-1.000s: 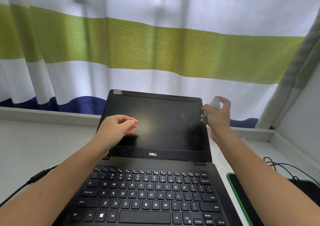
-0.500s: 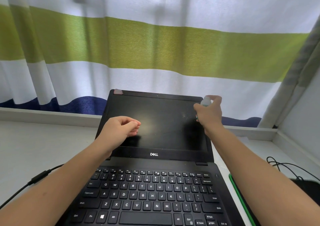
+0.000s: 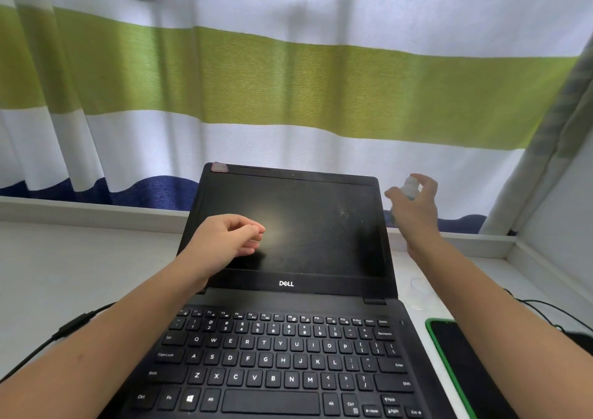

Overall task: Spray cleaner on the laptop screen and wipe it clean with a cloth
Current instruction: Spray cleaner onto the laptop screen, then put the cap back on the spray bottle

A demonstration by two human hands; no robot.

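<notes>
A black Dell laptop (image 3: 285,284) stands open on the white desk, its dark screen (image 3: 305,226) speckled with fine droplets on the right side. My right hand (image 3: 415,210) grips a small white spray bottle (image 3: 410,187) just off the screen's upper right corner, index finger over the cap. My left hand (image 3: 224,237) hovers in front of the screen's lower left part, fingers loosely curled and holding nothing. No cloth is in view.
A black phone in a green case (image 3: 455,364) lies right of the keyboard, with black cables (image 3: 539,309) behind it. A black cable (image 3: 64,328) runs along the desk on the left. A striped curtain (image 3: 288,91) hangs behind the raised desk ledge (image 3: 90,210).
My right hand with the spray bottle swung in over the screen's right edge, then moved back out to the right. My left hand has barely shifted.
</notes>
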